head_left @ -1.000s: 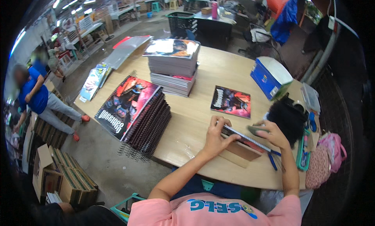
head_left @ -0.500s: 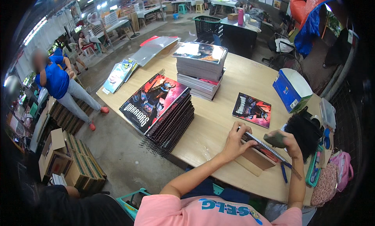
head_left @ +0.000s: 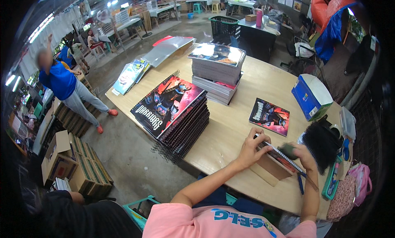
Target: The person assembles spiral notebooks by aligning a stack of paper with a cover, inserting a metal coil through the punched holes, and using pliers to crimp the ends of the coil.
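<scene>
Leaning stack of black spiral-bound notebooks with red illustrated covers (head_left: 175,114) near the wooden table's (head_left: 230,133) left edge, spirals overhanging. Left hand (head_left: 252,149) spread flat, pressing a tilted spiral notebook (head_left: 279,157) onto a brown cardboard block (head_left: 269,169) near the front edge, probably for steadiness. Right hand (head_left: 302,155) closed around a small dark green object (head_left: 288,150) at the binding. Bare tabletop between stack and hands.

You wear a pink short-sleeved shirt with blue lettering across the front, and your left hand (head_left: 251,149) and right hand (head_left: 303,155) are bare, forearms uncovered.
</scene>
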A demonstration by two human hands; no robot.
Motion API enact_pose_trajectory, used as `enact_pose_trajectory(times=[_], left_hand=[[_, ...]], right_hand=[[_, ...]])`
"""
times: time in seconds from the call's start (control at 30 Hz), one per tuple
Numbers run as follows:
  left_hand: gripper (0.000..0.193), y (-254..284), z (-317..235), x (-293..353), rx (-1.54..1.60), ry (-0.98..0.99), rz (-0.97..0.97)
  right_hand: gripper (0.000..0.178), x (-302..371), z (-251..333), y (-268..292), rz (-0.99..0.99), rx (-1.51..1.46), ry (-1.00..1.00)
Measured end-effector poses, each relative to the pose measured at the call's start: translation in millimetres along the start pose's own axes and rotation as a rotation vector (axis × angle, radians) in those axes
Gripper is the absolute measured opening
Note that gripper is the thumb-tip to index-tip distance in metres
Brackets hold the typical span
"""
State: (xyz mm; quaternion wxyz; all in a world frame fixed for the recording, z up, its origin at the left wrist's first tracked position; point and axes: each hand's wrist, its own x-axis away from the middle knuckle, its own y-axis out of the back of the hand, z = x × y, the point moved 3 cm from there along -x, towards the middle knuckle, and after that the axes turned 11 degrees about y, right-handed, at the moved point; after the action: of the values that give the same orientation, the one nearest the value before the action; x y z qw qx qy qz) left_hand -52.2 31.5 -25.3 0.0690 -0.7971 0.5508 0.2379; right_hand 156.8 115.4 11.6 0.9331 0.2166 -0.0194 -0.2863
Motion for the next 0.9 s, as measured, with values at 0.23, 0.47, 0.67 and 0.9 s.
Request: enact_pose_trajectory(times=[0.23,0.47,0.67,0.9], left_hand=[[0.021,-5,0,2,0.037,0.09,0.053],[0.019,-2,-1,-3,0.006,0.065,0.039],[0.017,-3,3,-5,0.049,0.056,0.064],[0.015,-1,10,0,0.117,0.193,0.109]], right_hand=[[0.061,3,7,2,-0.057,0.662,-0.129],[0.05,-4,-3,7,-0.084,0.216,0.085],[0.057,-12,-10,0,-0.029,0.181,0.049],[0.066,-20,-7,-7,-0.029,0.043,0.142]])
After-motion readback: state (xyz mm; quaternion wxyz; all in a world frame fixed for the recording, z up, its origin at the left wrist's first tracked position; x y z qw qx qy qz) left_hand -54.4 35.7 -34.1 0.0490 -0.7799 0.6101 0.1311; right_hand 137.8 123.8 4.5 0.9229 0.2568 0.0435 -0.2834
